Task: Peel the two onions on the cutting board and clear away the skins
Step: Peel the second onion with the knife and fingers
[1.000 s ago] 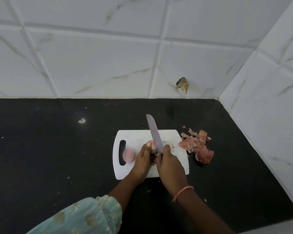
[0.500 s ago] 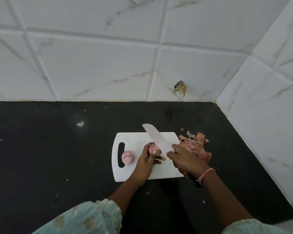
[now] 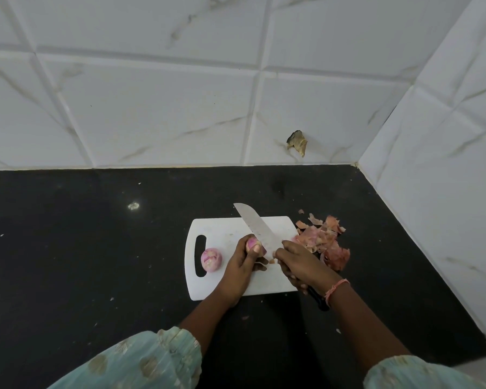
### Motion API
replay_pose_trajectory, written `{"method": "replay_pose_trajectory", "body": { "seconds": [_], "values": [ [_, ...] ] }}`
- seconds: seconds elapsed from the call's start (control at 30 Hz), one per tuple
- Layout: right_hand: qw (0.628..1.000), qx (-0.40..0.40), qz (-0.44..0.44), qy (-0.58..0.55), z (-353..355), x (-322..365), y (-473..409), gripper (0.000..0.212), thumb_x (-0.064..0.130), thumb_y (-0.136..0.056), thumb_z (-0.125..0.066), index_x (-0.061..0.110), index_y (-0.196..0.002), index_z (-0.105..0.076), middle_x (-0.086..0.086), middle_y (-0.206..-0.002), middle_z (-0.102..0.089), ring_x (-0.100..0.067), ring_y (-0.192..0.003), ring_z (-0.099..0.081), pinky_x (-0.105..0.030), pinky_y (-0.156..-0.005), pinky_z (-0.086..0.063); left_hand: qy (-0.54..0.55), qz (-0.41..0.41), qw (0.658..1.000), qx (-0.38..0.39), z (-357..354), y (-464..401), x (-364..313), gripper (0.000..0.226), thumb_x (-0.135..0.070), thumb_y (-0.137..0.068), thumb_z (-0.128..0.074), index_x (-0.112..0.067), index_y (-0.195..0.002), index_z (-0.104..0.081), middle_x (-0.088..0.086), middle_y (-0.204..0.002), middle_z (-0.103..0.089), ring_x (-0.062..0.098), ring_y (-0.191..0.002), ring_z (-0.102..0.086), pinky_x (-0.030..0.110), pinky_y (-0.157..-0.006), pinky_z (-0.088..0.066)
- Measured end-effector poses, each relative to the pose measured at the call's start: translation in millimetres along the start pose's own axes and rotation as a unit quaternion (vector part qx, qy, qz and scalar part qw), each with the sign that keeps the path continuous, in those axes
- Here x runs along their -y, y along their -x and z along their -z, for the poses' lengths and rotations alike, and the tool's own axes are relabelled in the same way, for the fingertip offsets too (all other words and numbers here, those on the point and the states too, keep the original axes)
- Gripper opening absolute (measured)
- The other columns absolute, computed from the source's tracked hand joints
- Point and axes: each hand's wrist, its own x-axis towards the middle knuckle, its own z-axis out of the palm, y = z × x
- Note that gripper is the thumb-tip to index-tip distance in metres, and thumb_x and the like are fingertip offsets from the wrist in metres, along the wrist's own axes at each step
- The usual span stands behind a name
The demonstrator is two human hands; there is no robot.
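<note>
From my head camera I can read no brand, label or writing on anything here. My left hand (image 3: 243, 265) is curled round a small pink onion (image 3: 251, 243), fingers and thumb clasped on it, over the middle of the white cutting board (image 3: 227, 230). My right hand (image 3: 300, 263) grips the knife (image 3: 257, 230) by its handle, whose dark end pokes out past my wrist; the blade slants up and left, passing just beside the held onion. A second onion (image 3: 211, 259), already peeled, lies on the board beside the handle slot, left of my left hand. The skins (image 3: 324, 241) are heaped on the black counter (image 3: 82, 248) at the board's right edge, just behind my right hand.
</note>
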Motion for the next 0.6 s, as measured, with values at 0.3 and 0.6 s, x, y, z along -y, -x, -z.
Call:
{"method": "replay_pose_trajectory", "body": {
  "seconds": [0.3,0.6],
  "values": [
    [1.0,-0.006,0.014,-0.021,-7,2,-6,0.017,0.027,-0.095,-0.041,0.013,-0.085,-0.043,-0.001,-0.052,-0.038,-0.011,-0.033,-0.026,-0.022,-0.038,-0.025,0.007,-0.009,1.0,0.004,0,4,-4,0.034,-0.021,-0.104,-0.046,-0.015,-0.137,-0.044,0.005,-0.119,-0.064,0.01,-0.094,-0.066,0.025,-0.081,-0.054],
    [0.999,-0.007,0.025,-0.028,-6,-8,-9,0.018,0.028,-0.094,-0.043,0.013,-0.083,-0.044,-0.001,-0.051,-0.039,-0.012,-0.033,-0.026,-0.022,-0.038,-0.025,0.036,-0.019,0.999,-0.024,3,4,-3,0.029,-0.01,-0.094,-0.064,-0.008,-0.119,-0.05,0.003,-0.112,-0.065,0.006,-0.087,-0.063,0.024,-0.077,-0.054]
  ]
}}
